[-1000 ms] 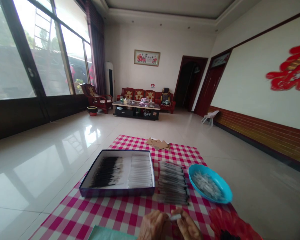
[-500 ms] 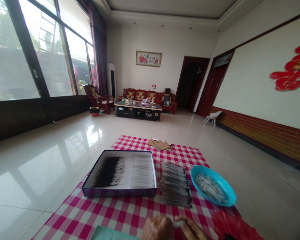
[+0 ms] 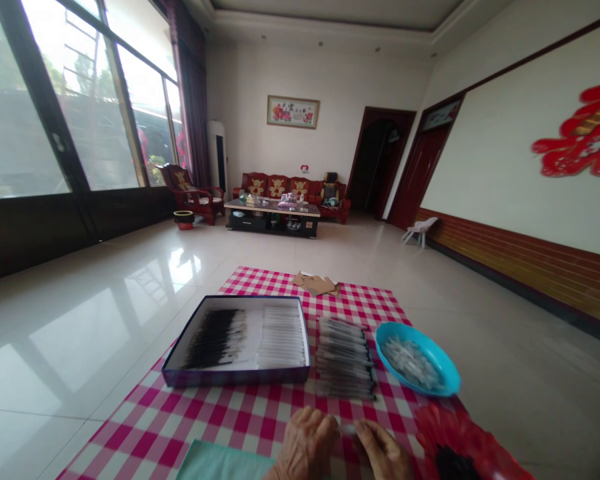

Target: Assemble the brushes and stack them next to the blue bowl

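Observation:
My left hand [image 3: 306,437] is closed low in the view, fingers curled; whatever lies inside them is hidden. Just to its right, my right hand [image 3: 383,452] pinches a small translucent piece [image 3: 347,430], blurred, which spans the gap between the hands. Above them lies a row of slim pens [image 3: 345,360] with clear barrels and dark ends. To the right of the row, a blue oval bowl [image 3: 450,380] holds many small clear pieces like pen caps [image 3: 413,362]. A shallow dark-edged box [image 3: 235,379] at left contains black slim parts [image 3: 215,339] and clear tubes [image 3: 281,337].
A pink-and-white checked cloth [image 3: 230,417] covers the work surface. Torn cardboard [image 3: 317,285] lies at its far edge, a pale green sheet [image 3: 223,461] at the near left. Something red and petal-like [image 3: 460,443] sits at lower right. Farther off stand a coffee table [image 3: 273,219] and sofa.
Both hands sit slightly higher in view, still close together around the small translucent piece. The whole scene has shifted a little left and up with the camera.

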`<state>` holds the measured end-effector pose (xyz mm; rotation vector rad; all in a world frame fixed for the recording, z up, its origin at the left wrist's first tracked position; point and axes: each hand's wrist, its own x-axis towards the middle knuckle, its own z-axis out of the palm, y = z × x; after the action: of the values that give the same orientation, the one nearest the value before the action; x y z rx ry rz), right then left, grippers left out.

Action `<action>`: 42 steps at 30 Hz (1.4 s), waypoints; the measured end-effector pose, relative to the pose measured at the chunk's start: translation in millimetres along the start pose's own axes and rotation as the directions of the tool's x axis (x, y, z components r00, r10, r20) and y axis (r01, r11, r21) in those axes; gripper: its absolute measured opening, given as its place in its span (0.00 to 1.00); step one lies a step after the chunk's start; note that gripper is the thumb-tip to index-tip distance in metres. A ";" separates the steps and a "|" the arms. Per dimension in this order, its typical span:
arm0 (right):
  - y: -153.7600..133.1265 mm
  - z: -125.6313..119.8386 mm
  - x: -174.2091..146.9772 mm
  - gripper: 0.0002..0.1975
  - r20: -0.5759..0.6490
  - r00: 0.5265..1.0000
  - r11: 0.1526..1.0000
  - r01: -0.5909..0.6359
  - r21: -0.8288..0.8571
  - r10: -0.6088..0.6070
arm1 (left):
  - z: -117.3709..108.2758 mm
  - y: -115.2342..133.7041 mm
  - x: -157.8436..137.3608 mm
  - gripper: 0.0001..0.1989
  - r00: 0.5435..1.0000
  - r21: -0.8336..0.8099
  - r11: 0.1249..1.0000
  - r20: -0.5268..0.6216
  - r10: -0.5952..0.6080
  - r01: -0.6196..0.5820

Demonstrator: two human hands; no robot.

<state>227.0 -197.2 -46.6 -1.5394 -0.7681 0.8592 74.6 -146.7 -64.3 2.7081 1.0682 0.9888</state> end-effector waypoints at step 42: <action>-17.0 19.2 -32.0 0.17 0.214 0.977 0.818 -0.139 0.558 0.020 | -39.9 18.0 16.9 0.21 0.611 -0.604 -0.203 0.791 -0.034 0.770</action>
<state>193.8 -212.3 -27.9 -0.9584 -0.5148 1.1953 71.1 -156.2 -18.5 0.9410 0.5868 0.3770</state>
